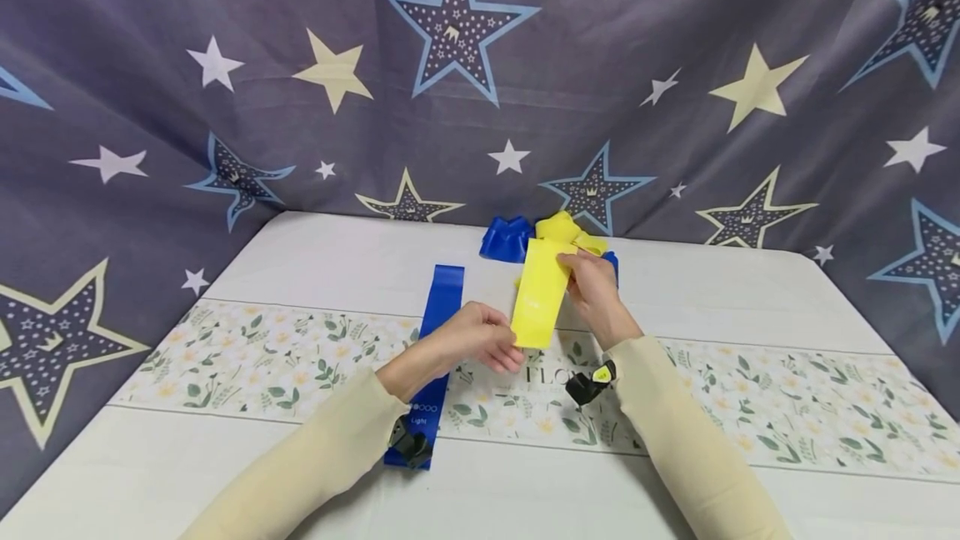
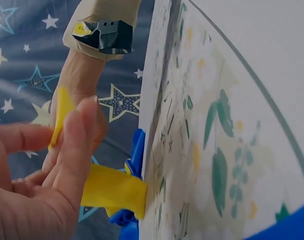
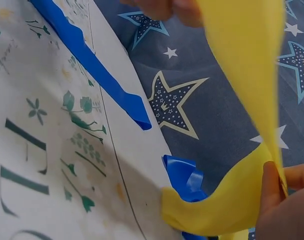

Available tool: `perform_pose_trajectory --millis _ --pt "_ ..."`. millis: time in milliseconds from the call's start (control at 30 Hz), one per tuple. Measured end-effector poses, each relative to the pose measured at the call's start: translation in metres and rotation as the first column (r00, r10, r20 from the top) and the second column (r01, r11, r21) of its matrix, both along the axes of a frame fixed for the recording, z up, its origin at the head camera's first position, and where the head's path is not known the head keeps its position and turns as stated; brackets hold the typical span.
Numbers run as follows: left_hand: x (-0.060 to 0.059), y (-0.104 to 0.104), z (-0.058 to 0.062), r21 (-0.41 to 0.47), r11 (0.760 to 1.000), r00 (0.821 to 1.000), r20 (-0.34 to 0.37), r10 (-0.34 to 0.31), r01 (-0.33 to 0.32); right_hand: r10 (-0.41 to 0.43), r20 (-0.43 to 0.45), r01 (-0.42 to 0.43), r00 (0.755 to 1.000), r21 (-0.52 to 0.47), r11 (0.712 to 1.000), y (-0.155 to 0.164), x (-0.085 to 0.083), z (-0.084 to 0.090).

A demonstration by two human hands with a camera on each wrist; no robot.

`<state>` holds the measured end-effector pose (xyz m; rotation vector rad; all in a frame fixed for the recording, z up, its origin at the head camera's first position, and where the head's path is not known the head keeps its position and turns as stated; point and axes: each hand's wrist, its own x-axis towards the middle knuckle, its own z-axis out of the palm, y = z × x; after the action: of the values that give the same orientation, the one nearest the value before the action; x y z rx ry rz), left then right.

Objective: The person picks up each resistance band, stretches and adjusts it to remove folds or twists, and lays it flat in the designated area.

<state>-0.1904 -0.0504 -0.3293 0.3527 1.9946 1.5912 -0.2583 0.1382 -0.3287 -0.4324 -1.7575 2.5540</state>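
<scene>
Band of smooth yellow material [image 1: 538, 298] slants above the counter [image 1: 750, 298], my left hand [image 1: 483, 336] pinching its 7 o'clock corner and my right hand [image 1: 595, 290] pinching its edge at 1 o'clock. Just beyond it, toward 12 o'clock, sits a crumpled yellow heap [image 1: 558, 227], with crumpled blue material [image 1: 506, 241] at 11. At 8 o'clock a long blue band [image 1: 442, 307] marked "Light" lies stretched out, crossing below my left sleeve [image 1: 330, 448].

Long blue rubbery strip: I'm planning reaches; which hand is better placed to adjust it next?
Probably the left hand: its wrist crosses over the blue strip; the right hand is farther away, though both pinch the rubbery yellow strip.
</scene>
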Motion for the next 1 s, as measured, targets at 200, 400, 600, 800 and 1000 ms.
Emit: perform_pose_trajectory --millis 200,400,600,800,1000 --pt "0.002 -0.003 -0.003 -0.029 0.993 0.994 0.025 -0.110 0.110 0.000 0.017 0.001 1.000 -0.050 0.999 0.005 -0.002 -0.002" --pt "0.002 -0.007 -0.004 -0.040 0.987 0.988 0.014 -0.154 0.155 0.005 0.046 -0.003 0.999 -0.033 0.999 0.007 -0.003 -0.002" --pt "0.002 -0.009 -0.005 -0.071 0.982 0.984 0.031 -0.174 0.175 0.006 0.060 -0.005 0.998 -0.028 1.000 0.009 -0.007 -0.004" --pt "0.004 -0.014 -0.007 -0.090 0.975 0.978 0.048 -0.202 0.205 -0.012 0.079 0.015 0.997 -0.038 0.999 0.011 -0.009 -0.006" --pt "0.006 -0.018 -0.008 -0.100 0.957 0.962 0.053 -0.266 0.271 -0.031 0.093 0.032 0.995 -0.010 0.999 0.010 -0.012 -0.009"
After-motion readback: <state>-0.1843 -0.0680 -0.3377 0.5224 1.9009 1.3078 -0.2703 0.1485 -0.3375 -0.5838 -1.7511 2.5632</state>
